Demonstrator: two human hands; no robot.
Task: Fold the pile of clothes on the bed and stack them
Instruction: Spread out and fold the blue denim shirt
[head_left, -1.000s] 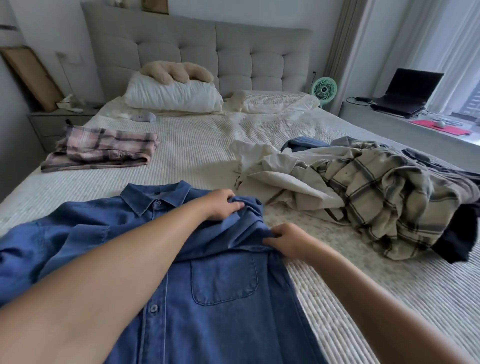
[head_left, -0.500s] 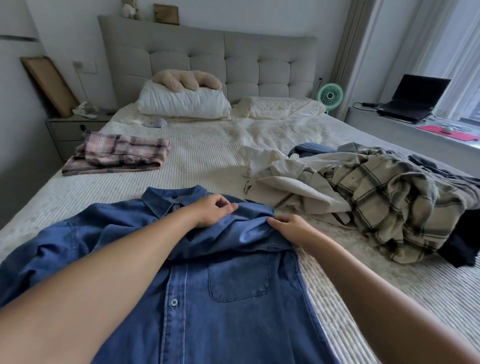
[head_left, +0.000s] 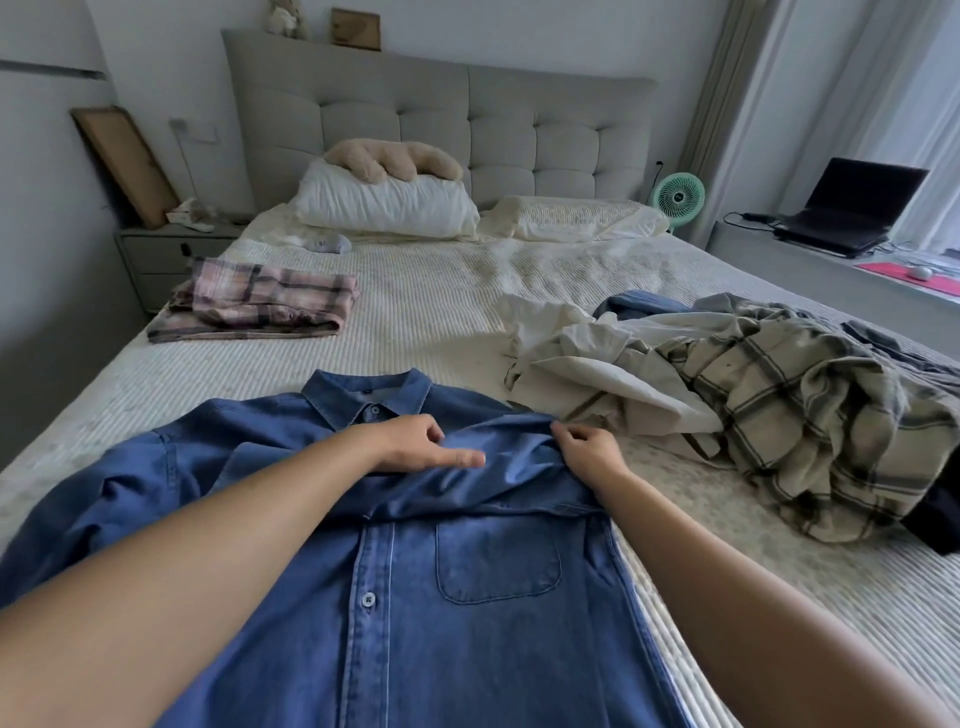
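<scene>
A person folds a denim shirt (head_left: 415, 571) spread front-up on the bed (head_left: 415, 322), its right sleeve laid across the chest. The left hand (head_left: 415, 444) presses the sleeve flat with loose fingers; the right hand (head_left: 589, 449) pinches the shoulder fold. Unfolded clothes (head_left: 753, 384) lie right of the shirt, a folded plaid garment (head_left: 260, 301) beyond it. Next, likely, the other sleeve. No readable writing shows.

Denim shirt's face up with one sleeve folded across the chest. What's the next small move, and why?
Probably smooth that folded sleeve flat. The denim shirt lies buttoned and face up; the left hand rests on the sleeve across the chest, and the right hand pinches the fold at the shoulder. The cloth between them is rumpled. The other sleeve is spread out, so it would come after.
</scene>
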